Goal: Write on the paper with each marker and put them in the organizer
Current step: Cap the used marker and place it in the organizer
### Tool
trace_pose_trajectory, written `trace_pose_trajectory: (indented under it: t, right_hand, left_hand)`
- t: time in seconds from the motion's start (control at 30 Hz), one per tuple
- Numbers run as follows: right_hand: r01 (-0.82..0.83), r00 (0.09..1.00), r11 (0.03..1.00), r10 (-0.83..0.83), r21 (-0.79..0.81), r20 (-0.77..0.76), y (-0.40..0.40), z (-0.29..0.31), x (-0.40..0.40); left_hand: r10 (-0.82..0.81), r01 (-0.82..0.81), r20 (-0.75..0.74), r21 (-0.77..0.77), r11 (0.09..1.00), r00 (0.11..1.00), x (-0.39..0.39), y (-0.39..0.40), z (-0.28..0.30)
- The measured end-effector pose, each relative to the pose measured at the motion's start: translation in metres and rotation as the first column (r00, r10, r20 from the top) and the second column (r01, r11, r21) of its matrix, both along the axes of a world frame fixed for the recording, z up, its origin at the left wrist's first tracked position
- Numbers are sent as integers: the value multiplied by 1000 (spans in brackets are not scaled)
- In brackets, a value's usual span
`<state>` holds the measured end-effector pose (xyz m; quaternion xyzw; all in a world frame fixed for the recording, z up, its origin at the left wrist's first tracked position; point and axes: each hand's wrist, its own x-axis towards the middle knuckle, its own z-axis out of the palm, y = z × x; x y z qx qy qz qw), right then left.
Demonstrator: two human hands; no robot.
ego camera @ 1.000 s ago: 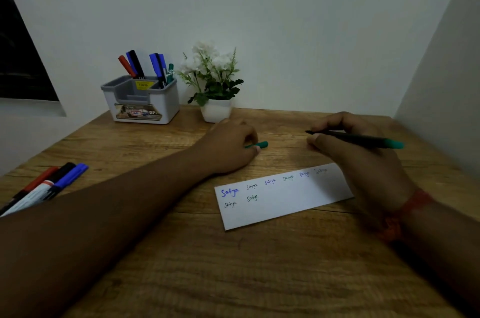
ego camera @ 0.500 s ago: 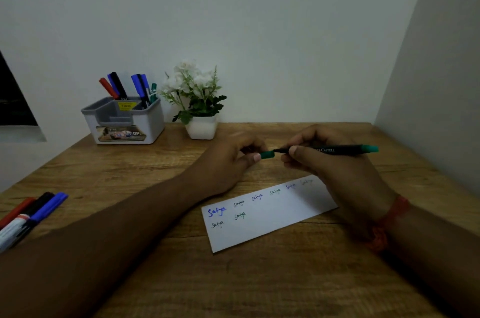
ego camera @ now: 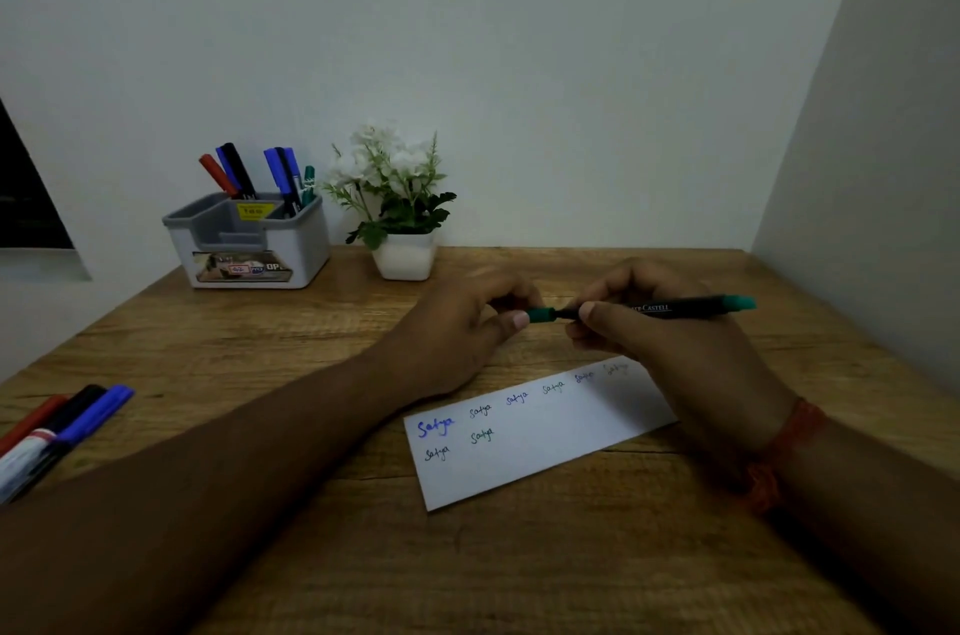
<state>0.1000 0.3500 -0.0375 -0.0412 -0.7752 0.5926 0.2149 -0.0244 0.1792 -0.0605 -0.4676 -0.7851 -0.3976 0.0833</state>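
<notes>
My right hand [ego camera: 660, 348] grips a black marker with a green end [ego camera: 675, 308], held level above the desk. My left hand [ego camera: 467, 328] pinches its green cap [ego camera: 541, 315], which sits against the marker's tip end. Below both hands lies a white paper strip [ego camera: 545, 447] with the same word written several times in blue, green and black. The white and grey organizer [ego camera: 249, 245] stands at the back left and holds several markers. A red, a black and a blue marker [ego camera: 62, 421] lie at the desk's left edge.
A small white pot with white flowers [ego camera: 400, 213] stands right of the organizer. The wooden desk [ego camera: 519, 556] meets a wall behind and another wall on the right. A dark opening shows at the far left.
My left hand brought the green cap from the desk to the marker's tip. My right hand swung the marker level and toward the left hand. The view tilted upward.
</notes>
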Motion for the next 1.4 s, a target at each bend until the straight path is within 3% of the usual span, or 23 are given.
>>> trace_pose_trajectory:
  t: [0.7,0.87,1.0,1.07,1.2,1.3,1.4]
  right_hand:
    - [11,998,1000,-11,3,-59,-3,-6,-1]
    - [38,996,999,-38,-7,-83,-5,-8,-4]
    - [106,989,994,-107,-22,-97,-5,-5,-8]
    - [112,986,992,-119,-61,-114,-5,-4,-8]
    - [77,993,991,-86,-112,-85,-7,1,-2]
    - [30,999,984,-35,-176,-27,-10,3,-5]
    - [18,999,998,-16,-54,37,-15,2,-13]
  left_hand:
    - [-83,85,-114,17,996,990,15,7,9]
    - [-61,59,-94,-25,998,994,22,9,14]
    - [-32,35,-68,44,998,997,27,22,16]
    - [12,-9,-197,17,1000,980,27,24,18]
    - [178,-291,-470,-180,940,865,10,4,25]
    - [275,-470,-552,-246,848,787,-3,-19,37]
    - [351,-579,-586,-258,774,730,-17,-48,42]
